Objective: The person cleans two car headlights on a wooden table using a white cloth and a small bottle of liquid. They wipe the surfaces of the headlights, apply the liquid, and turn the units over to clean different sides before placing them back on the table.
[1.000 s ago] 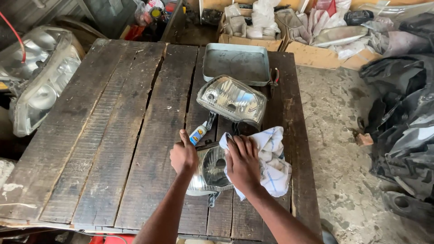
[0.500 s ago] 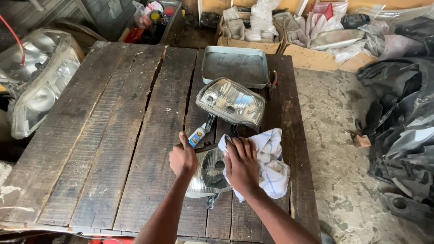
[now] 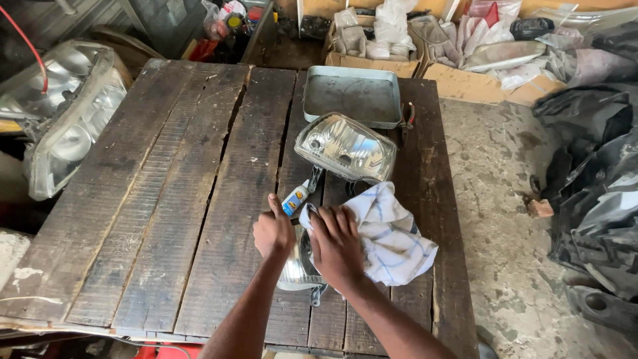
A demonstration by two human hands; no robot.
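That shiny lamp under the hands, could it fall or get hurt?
Maybe. The small headlamp lies near the front edge of the wooden table, steadied only by the left hand, so a hard rub from the right hand with the white cloth might push it off. The small tube lies right beside the hands and could get knocked. The bigger headlamp sits close behind, so a swinging cloth might bump it.

The cloth (image 3: pixel 392 236) is white with thin blue check lines. Table (image 3: pixel 166 199) is dark weathered brown planks. The tray (image 3: pixel 352 96) looks dull grey-blue, the headlight (image 3: pixel 345 147) is shiny silver, and the little tube (image 3: pixel 294 198) is white and blue with some yellow.
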